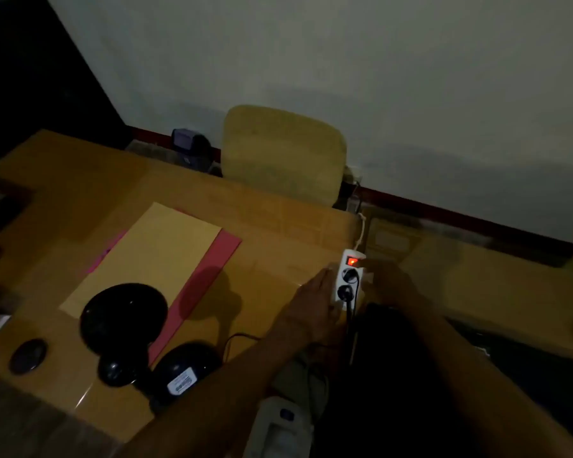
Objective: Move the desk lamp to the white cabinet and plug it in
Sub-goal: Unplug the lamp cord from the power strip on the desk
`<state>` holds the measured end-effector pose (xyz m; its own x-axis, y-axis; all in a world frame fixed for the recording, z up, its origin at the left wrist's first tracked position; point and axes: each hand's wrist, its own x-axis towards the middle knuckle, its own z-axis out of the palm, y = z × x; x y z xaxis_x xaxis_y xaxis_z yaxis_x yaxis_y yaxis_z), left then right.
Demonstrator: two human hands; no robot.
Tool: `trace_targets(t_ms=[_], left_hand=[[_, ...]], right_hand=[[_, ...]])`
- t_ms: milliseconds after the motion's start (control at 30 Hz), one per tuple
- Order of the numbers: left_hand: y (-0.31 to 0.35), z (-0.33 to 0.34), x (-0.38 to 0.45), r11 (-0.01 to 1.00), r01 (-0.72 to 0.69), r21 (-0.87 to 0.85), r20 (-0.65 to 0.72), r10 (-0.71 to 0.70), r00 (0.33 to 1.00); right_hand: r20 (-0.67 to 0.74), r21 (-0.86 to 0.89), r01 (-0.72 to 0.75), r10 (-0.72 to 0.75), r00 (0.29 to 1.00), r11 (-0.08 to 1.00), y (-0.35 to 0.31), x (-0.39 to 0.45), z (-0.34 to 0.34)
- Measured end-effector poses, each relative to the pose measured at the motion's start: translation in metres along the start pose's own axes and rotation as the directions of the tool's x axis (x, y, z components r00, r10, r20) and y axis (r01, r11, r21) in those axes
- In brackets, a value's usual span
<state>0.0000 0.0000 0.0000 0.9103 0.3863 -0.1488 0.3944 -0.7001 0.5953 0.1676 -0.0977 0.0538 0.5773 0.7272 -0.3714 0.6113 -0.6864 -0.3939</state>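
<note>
Papers and a mouse on a dim wooden desk (288, 223)

A tan rectangular envelope (146, 259) overlaps a pink paper folder (209, 269); a small dark oval mouse (28, 356) lies nearby, a beige cushioned chair (283, 153) behind.

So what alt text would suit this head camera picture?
In a dim room, two hands, left hand and right hand, flank a white power strip with a glowing red switch at a wooden desk's edge; a black desk lamp stands nearby.

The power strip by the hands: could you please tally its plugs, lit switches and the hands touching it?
On the power strip:
Black plugs in sockets: 2
Lit red switches: 1
Hands at the strip: 2, left hand, right hand
Total: 5
</note>
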Motion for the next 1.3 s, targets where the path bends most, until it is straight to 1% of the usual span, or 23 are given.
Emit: trace_targets(t_ms=[67,133,167,267,333,367,433,533,567,633,700,733,800,833,867,900,967,1033,1067,1133,1200,1233,1300], left_hand=[[-0.004,0.006,0.014,1.000,0.014,-0.014,0.026,-0.014,1.000],[-0.006,0.006,0.021,0.998,0.063,-0.003,0.070,-0.062,0.996],[-0.008,0.008,0.024,0.999,0.050,0.006,0.075,-0.050,0.996],[-0.006,0.007,0.023,0.986,-0.111,0.120,0.054,0.105,0.993],[-0.003,0.004,0.024,0.968,-0.148,0.204,0.010,0.149,0.989],[-0.001,0.004,0.026,0.949,-0.165,0.268,-0.020,0.176,0.984],[0.000,0.007,0.027,0.872,-0.197,0.449,-0.040,0.240,0.970],[0.002,0.006,0.031,0.841,-0.146,0.521,0.013,0.163,0.987],[0.001,0.009,0.033,0.836,-0.129,0.534,0.014,0.144,0.990],[0.000,0.016,0.032,0.850,-0.112,0.514,0.086,0.079,0.993],[-0.001,0.015,0.034,0.817,-0.143,0.559,0.043,0.144,0.989],[-0.001,0.013,0.034,0.802,-0.164,0.575,0.057,0.160,0.985],[0.004,0.011,0.032,0.847,-0.132,0.516,0.046,0.126,0.991],[0.003,0.009,0.030,0.837,-0.118,0.534,-0.011,0.146,0.989],[0.001,0.009,0.026,0.856,-0.096,0.508,-0.043,0.137,0.990],[0.001,0.007,0.024,0.897,-0.089,0.434,-0.022,0.110,0.994],[0.000,-0.002,0.016,0.976,-0.045,0.214,0.017,0.043,0.999],[0.007,-0.017,0.009,0.985,0.139,-0.102,-0.046,-0.144,0.988],[0.013,-0.028,0.006,0.942,0.226,-0.247,-0.053,-0.246,0.968],[0.032,-0.051,0.000,0.835,0.295,-0.464,-0.022,-0.344,0.939],[0.052,-0.074,-0.012,0.736,0.297,-0.609,0.062,-0.330,0.942],[0.061,-0.085,-0.020,0.679,0.291,-0.674,0.104,-0.303,0.947],[0.071,-0.103,-0.042,0.565,0.274,-0.778,0.143,-0.265,0.953]], right_hand=[[-0.002,0.018,0.045,-0.045,0.999,0.999,0.000,0.006,0.001],[-0.070,-0.001,0.083,-0.083,0.994,0.997,0.000,0.013,0.008],[-0.106,0.018,0.084,-0.082,0.991,0.996,0.004,0.019,0.012],[-0.026,-0.017,0.082,-0.083,0.996,0.996,0.007,0.028,0.004],[0.041,-0.083,0.166,-0.163,0.986,0.983,0.009,0.035,-0.002],[0.039,-0.117,0.207,-0.203,0.978,0.971,0.009,0.037,-0.005],[0.053,-0.136,0.209,-0.204,0.978,0.968,0.005,0.037,-0.009],[0.097,-0.136,0.209,-0.197,0.976,0.968,0.002,0.040,-0.008],[0.111,-0.128,0.229,-0.216,0.970,0.965,0.003,0.041,-0.008],[0.116,-0.091,0.279,-0.268,0.957,0.956,0.005,0.041,-0.009],[0.077,-0.042,0.294,-0.290,0.954,0.955,0.007,0.040,-0.009],[0.063,-0.043,0.297,-0.294,0.954,0.954,0.006,0.040,-0.010],[0.046,-0.058,0.282,-0.280,0.959,0.958,0.004,0.037,-0.010],[0.040,-0.069,0.268,-0.266,0.963,0.961,0.004,0.035,-0.010],[0.024,-0.083,0.250,-0.249,0.968,0.965,0.004,0.033,-0.009],[-0.010,-0.083,0.240,-0.242,0.970,0.967,0.005,0.031,-0.009],[-0.104,-0.024,0.212,-0.213,0.971,0.977,0.005,0.024,-0.010],[-0.237,0.024,0.236,-0.223,0.945,0.972,0.001,0.015,-0.009],[-0.311,-0.001,0.252,-0.239,0.920,0.968,-0.002,0.009,-0.009],[-0.471,-0.128,0.237,-0.269,0.840,0.963,-0.015,-0.008,-0.009],[-0.597,-0.175,0.240,-0.297,0.745,0.955,-0.034,-0.030,-0.007],[-0.637,-0.146,0.271,-0.300,0.710,0.951,-0.044,-0.040,-0.003],[-0.705,-0.009,0.405,-0.293,0.646,0.914,-0.064,-0.060,0.006]])
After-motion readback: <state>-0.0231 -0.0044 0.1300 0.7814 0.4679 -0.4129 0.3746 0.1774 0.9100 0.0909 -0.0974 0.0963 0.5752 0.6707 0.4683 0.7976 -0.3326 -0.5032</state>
